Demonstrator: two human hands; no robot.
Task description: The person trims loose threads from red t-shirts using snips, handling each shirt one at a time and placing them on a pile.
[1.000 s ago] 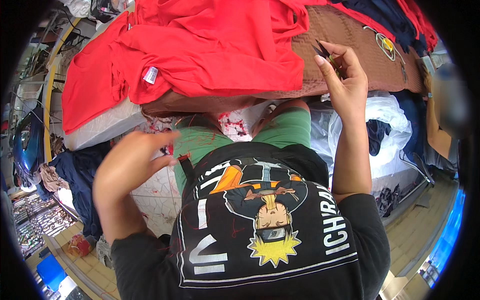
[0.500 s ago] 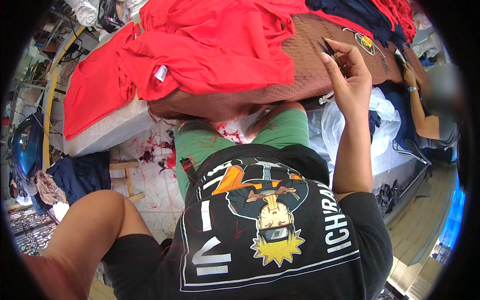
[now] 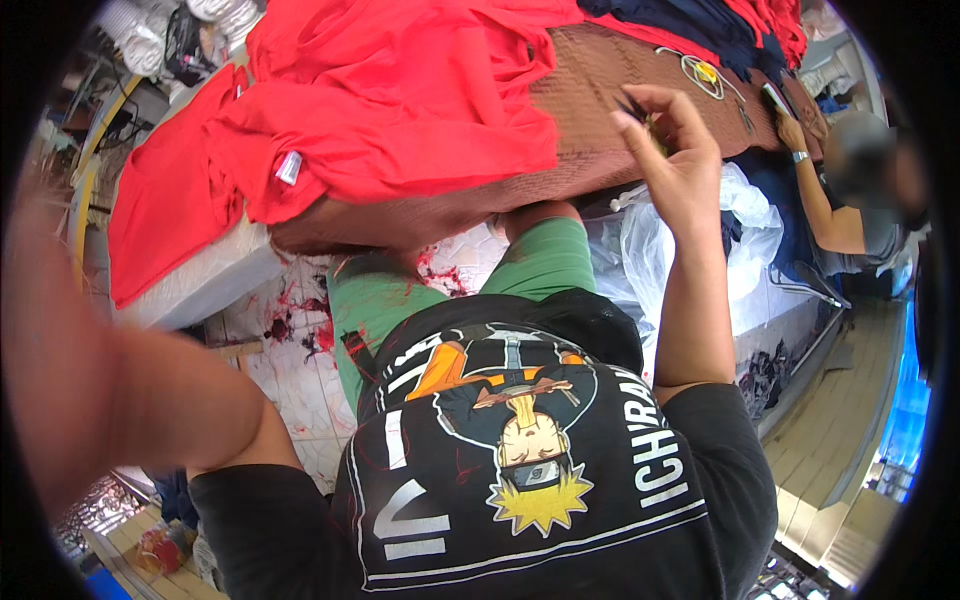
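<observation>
My right hand [image 3: 688, 165] is raised over the edge of the brown quilted cover [image 3: 595, 100]. Its thumb and fingers are closed round small dark thread snips [image 3: 652, 125], whose pointed tips stick out to the upper left. My left arm is bent up close at the left side, and the blurred left hand [image 3: 45, 300] shows no clear fingers. In front of me, red garments [image 3: 400, 110] lie spread over the cover, one with a small white label [image 3: 289, 167]. Another red piece [image 3: 175, 190] hangs over the left corner.
A coiled pale cord with a yellow piece [image 3: 706, 73] and a slim metal tool [image 3: 745, 116] lie to the right. Dark blue cloth [image 3: 680, 25] is beyond. A co-worker's arm [image 3: 815, 205] reaches in. Clear plastic bags [image 3: 650, 245] hang below; thread scraps [image 3: 310, 330] litter the floor.
My left arm has swung up and forward, now blurred at the left edge. My right hand keeps the snips, while the whole view has shifted slightly.
</observation>
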